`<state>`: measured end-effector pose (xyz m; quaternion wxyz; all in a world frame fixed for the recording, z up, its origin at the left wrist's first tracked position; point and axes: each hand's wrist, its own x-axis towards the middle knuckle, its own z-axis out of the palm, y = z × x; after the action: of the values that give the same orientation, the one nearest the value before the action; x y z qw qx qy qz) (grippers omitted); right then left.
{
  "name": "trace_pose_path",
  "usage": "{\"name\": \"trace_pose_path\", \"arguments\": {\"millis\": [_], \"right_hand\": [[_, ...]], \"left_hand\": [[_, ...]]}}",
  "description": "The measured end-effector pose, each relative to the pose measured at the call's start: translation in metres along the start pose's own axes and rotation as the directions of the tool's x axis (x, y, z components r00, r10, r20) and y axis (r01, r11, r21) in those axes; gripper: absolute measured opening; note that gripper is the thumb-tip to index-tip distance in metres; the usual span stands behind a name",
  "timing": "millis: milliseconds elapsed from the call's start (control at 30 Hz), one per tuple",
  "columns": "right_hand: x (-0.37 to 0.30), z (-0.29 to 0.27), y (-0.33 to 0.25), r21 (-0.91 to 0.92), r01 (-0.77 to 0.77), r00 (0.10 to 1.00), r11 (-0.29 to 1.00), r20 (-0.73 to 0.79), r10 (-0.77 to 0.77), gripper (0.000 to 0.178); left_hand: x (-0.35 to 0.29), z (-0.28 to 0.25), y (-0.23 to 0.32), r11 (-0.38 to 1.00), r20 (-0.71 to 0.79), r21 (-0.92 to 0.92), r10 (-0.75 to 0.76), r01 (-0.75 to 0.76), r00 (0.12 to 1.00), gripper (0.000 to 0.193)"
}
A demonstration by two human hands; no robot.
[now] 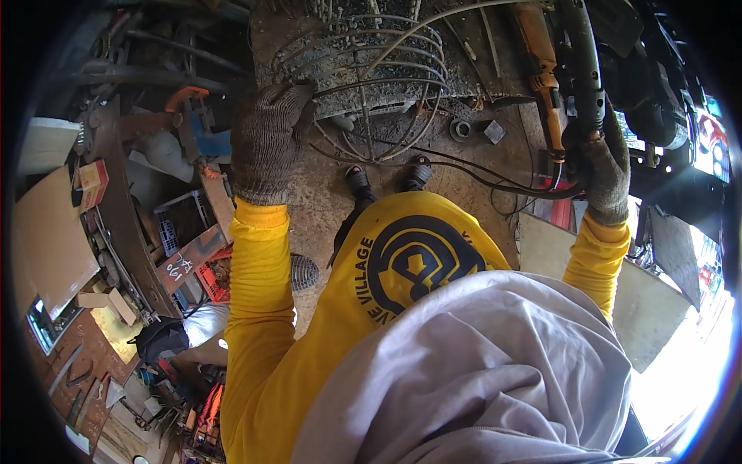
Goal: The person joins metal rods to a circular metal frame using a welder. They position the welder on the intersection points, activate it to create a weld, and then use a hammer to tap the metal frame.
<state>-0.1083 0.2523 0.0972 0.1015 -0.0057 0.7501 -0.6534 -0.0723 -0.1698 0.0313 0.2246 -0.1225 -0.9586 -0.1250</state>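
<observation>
Curling my left hand [270,143], in its grey-brown knitted glove, I close on the left side of a round cage of bent metal rods [362,97]; seen from the head, my fingertips there are hidden, but the fist looks pinched around the rim. The cage sits ahead of me, its rings against the edge of a dark, grit-speckled worktop [506,77], its lower rods reaching out over the brown floor [321,232].

My right hand [607,166], gloved alike, wraps the lower end of a dark grey tubular tool [581,62], the fingers lying along its side; how tightly they press I cannot tell. Just left of it hangs an orange power tool with a dark tip [541,69]. A thin black cable [479,176] runs from below the cage toward my right hand.

On the floor beyond my dark sandals [417,174] lie a round metal ring [461,130] and a small square metal piece [495,132]. My yellow long-sleeved shirt [259,255] shows below, with a pale grey cloth [479,371] draped over it. To my left are a red plastic crate [215,278] and a brown cardboard sheet [54,224].
</observation>
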Motion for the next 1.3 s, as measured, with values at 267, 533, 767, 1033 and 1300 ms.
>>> {"name": "trace_pose_path", "arguments": {"millis": [267,533,767,1033,1300], "right_hand": [[0.0009,-0.0004,0.0023,0.000,-0.001,1.000,1.000,-0.013,0.001,0.066],[0.0029,-0.0042,0.0055,0.003,0.011,1.000,1.000,0.006,-0.011,0.066],[0.0031,0.0006,0.0031,0.042,0.015,1.000,0.999,-0.001,-0.015,0.068],[0.0026,-0.0010,0.0012,0.023,0.007,1.000,1.000,0.005,-0.007,0.066],[0.0015,-0.0034,0.0036,0.019,0.002,1.000,1.000,-0.019,-0.002,0.063]], "left_hand": [[-0.0037,0.0043,-0.0025,1.000,-0.028,0.027,0.001,-0.001,1.000,0.019],[-0.0001,0.0019,0.0015,0.999,0.002,0.039,0.002,-0.002,1.000,0.019],[0.0003,0.0016,-0.0003,1.000,-0.005,-0.003,0.019,-0.019,1.000,0.021],[0.0002,0.0020,-0.0002,1.000,0.003,-0.002,0.010,-0.010,1.000,0.021],[-0.0009,0.0045,-0.0005,1.000,-0.008,0.016,0.009,-0.009,1.000,0.019]]}}
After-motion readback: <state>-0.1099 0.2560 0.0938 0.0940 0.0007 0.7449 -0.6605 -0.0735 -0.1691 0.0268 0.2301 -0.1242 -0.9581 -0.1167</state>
